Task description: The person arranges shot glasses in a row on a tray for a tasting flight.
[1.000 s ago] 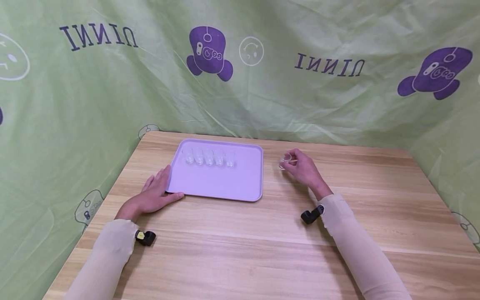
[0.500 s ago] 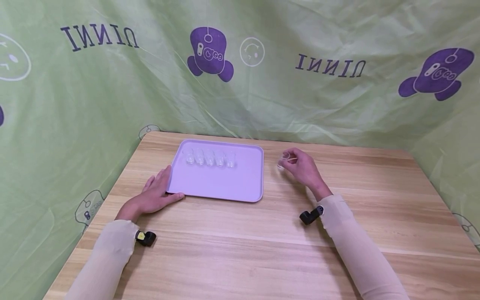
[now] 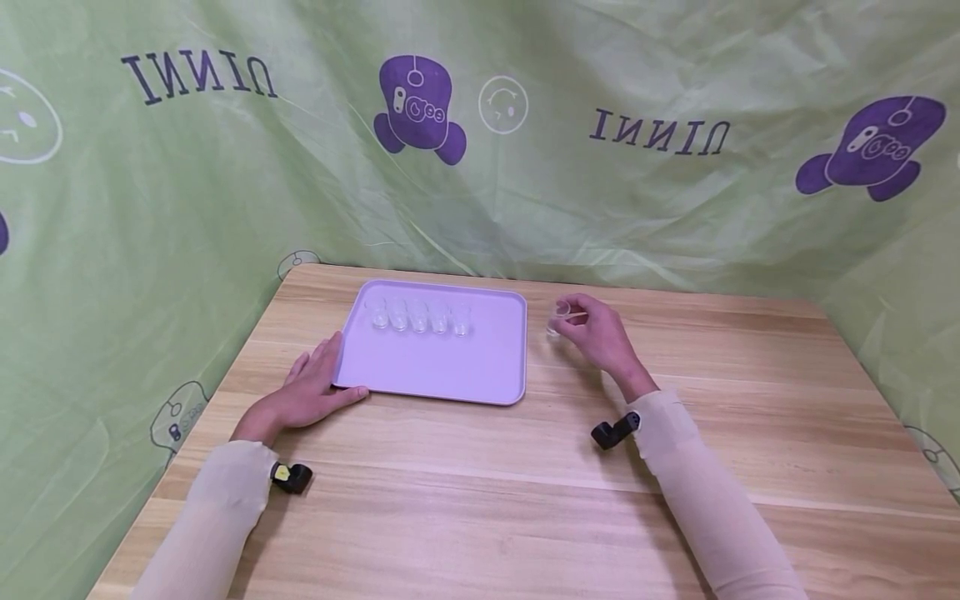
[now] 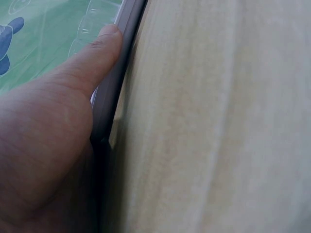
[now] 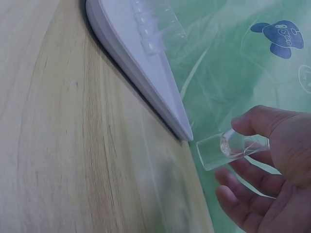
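My right hand [image 3: 600,333] pinches a small clear glass [image 5: 214,151] between thumb and fingers, just right of the tray. The right wrist view shows the glass near the tray's corner, apart from it; I cannot tell whether its base touches the table. On the lilac tray [image 3: 427,367], several similar clear glasses [image 3: 419,320] stand in a row toward the back left. My left hand [image 3: 307,392] rests at the tray's front left corner, fingers along the left side. Its thumb [image 4: 99,53] lies against the front rim in the left wrist view.
The wooden table [image 3: 450,500] extends in front of the tray and to its right. Behind the table hangs a green printed curtain [image 3: 570,208], which also covers the left and right sides.
My right hand has moved a little left toward the tray with the glass in its fingers. The left hand, the tray and the row of glasses stay where they were.
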